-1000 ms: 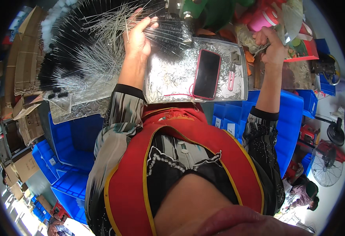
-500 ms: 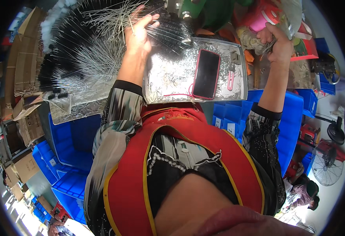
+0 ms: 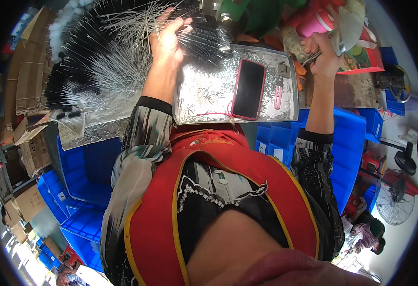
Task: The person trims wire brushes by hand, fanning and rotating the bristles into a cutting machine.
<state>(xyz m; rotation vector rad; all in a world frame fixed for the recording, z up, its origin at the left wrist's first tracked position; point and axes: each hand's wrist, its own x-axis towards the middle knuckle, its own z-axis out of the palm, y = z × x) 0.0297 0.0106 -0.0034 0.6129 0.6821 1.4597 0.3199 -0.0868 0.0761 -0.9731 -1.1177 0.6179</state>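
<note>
My left hand is closed around a bunch of thin wire brushes at the top centre. Their black bristled ends fan out to the right, over a white tray's far left corner. Bare wire stems, some looped at the end, stick out to the left above a large pile of similar brushes. My right hand is closed beyond the tray's right side, beside a pink spool. Thin grey metal pieces show at its fingers; their kind I cannot make out.
The white tray holds many short wire clippings, a phone in a red case and a pink-handled cutter. Green machinery stands at the far edge. Blue bins flank me, and a fan stands at right.
My right hand has moved left and slightly nearer the tray, bringing the thin metal pieces with it. My left hand stays in place with the brushes.
</note>
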